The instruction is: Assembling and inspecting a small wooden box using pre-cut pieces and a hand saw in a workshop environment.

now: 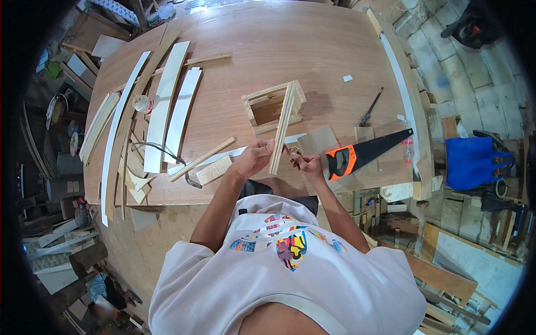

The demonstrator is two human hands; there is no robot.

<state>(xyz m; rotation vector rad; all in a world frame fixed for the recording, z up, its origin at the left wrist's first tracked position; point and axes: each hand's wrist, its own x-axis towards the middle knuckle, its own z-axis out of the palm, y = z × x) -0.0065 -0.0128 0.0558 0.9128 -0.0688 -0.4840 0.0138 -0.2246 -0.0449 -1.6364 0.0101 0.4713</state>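
Observation:
A long, narrow wooden strip (283,125) with grooves along its length stands tilted in front of me, held near its lower end by my left hand (255,158). Just right of the strip is my right hand (307,163), its fingers pinched together close to a small brownish piece that I cannot make out. Behind the strip's upper part sits an open wooden box frame (258,116), partly hidden by it. A handsaw (365,153) with an orange and black handle lies to the right of my right hand.
Long white boards (167,106) and wooden strips lie on the left of the table (223,33), with a small jar (143,104) among them. A wood block (215,170) rests left of my left hand. At the right are a screwdriver-like tool (371,107) and a clear bottle (408,144).

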